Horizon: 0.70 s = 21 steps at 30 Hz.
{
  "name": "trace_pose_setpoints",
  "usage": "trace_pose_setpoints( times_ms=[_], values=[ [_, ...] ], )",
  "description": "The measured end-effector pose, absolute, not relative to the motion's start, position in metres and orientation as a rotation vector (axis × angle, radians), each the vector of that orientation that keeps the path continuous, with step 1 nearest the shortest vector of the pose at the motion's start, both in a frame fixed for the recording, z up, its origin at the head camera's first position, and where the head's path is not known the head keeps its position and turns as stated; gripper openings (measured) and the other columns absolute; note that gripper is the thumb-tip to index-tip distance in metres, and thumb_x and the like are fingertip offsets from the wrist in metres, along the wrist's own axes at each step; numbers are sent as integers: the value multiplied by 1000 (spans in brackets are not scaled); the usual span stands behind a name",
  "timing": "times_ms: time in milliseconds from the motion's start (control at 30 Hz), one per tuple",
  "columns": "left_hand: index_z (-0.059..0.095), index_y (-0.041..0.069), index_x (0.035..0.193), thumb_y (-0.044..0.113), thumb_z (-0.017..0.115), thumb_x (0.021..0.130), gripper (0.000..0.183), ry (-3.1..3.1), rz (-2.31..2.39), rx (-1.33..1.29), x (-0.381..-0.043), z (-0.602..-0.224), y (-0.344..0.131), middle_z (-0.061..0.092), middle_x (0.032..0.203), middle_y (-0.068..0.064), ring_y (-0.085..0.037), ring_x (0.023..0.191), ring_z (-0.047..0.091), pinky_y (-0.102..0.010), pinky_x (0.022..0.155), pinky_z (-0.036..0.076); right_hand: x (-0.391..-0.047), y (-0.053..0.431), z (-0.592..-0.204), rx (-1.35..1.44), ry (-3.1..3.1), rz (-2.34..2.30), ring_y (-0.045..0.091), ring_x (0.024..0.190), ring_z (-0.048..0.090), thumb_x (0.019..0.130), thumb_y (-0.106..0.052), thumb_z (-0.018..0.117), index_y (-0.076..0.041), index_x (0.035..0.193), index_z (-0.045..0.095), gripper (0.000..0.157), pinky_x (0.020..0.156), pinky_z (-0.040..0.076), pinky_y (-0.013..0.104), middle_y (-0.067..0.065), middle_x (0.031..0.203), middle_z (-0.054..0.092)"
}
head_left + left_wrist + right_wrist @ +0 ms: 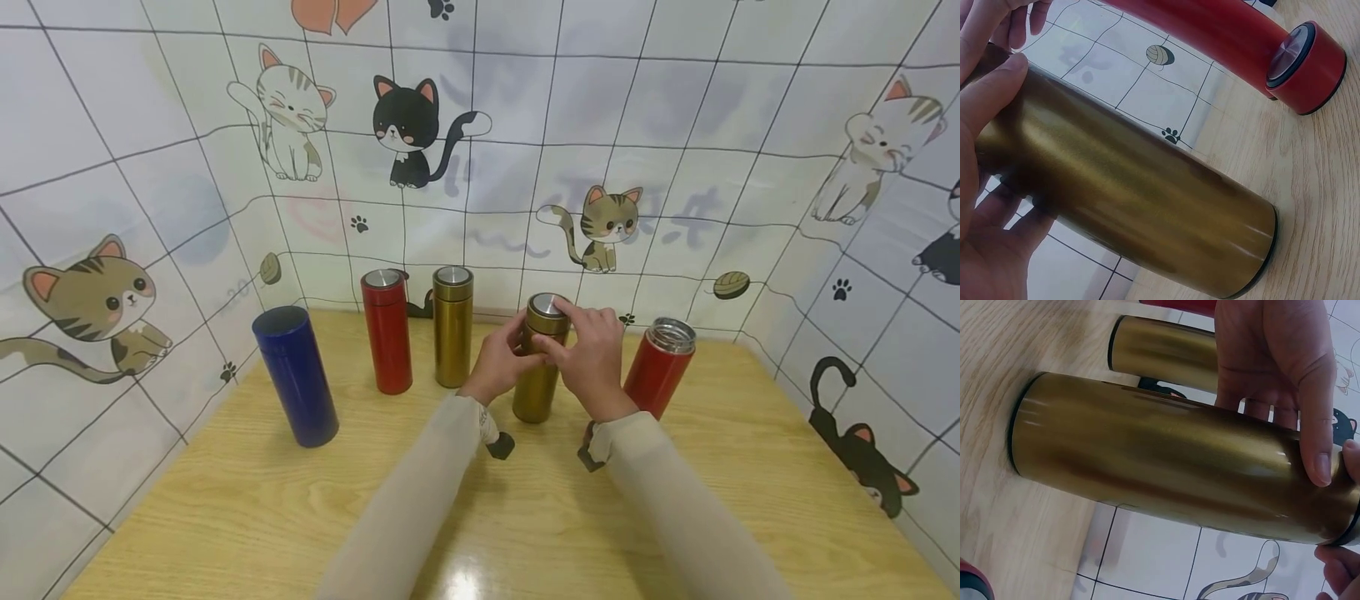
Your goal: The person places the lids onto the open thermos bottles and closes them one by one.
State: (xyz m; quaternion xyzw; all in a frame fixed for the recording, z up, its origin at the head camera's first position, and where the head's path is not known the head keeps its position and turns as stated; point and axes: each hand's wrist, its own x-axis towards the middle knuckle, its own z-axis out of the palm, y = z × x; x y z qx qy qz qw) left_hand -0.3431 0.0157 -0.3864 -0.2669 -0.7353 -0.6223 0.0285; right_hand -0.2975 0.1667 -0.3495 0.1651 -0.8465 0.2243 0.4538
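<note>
A gold thermos bottle [536, 393] stands upright on the table between my two hands, its base on the wood in the left wrist view. My left hand [493, 363] grips the upper body, thumb on the near side and fingers round the far side [1007, 215]. Over the top, my right hand [596, 354] holds the silver-topped lid [550, 310] by thumb and fingers. The lid sits on the bottle. Beside my right wrist stands a red thermos [660, 371] with its steel mouth bare. A red lid [1317, 70] rests on the table by that bottle's base.
To the left are a second gold thermos [453, 337], a capped red thermos [387, 337] and a blue thermos [298, 379]. Behind and at both sides rises a white grid-patterned sheet [510, 167] with cartoon cats. Everything stands on a light wood table [247, 517].
</note>
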Motion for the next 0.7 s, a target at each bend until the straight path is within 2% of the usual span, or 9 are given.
trace_pose_setpoints(
  times_ms=[133, 300, 400, 600, 700],
  values=[
    [38, 34, 149, 20, 81, 80, 83, -2283, -1918, -821, -342, -386, 15, 52, 140, 10, -17, 125, 52, -33, 98, 47, -299, 170, -346, 423, -2154, 580, 34, 90, 45, 73, -33, 87, -8, 127, 61, 65, 81, 35, 48, 17, 105, 64],
    [38, 33, 149, 21, 82, 78, 85, -2252, -1924, -866, -343, -387, 14, 52, 139, 9, -15, 125, 52, -30, 97, 47, -304, 175, -343, 503, -2326, 866, 34, 116, 42, 79, -26, 83, -9, 136, 51, 67, 96, 37, 55, 15, 126, 55],
    [38, 31, 149, 21, 83, 78, 85, -2237, -1926, -885, -343, -387, 14, 53, 138, 8, -14, 124, 53, -29, 95, 47, -308, 178, -342, 553, -2389, 1081, 34, 125, 38, 83, -19, 79, -11, 141, 46, 67, 101, 35, 59, 14, 134, 49],
    [37, 32, 150, 21, 83, 78, 86, -2243, -1919, -886, -342, -387, 14, 52, 139, 10, -13, 123, 53, -27, 95, 48, -311, 181, -344, 582, -2396, 1197, 34, 128, 41, 85, -17, 77, -14, 143, 44, 67, 104, 32, 60, 14, 137, 47],
    [36, 32, 150, 21, 82, 78, 86, -2231, -1918, -893, -343, -387, 14, 53, 139, 9, -14, 123, 53, -28, 95, 48, -310, 180, -345, 557, -2372, 1151, 33, 122, 43, 84, -21, 78, -16, 143, 46, 67, 101, 34, 61, 11, 135, 51]
  ],
)
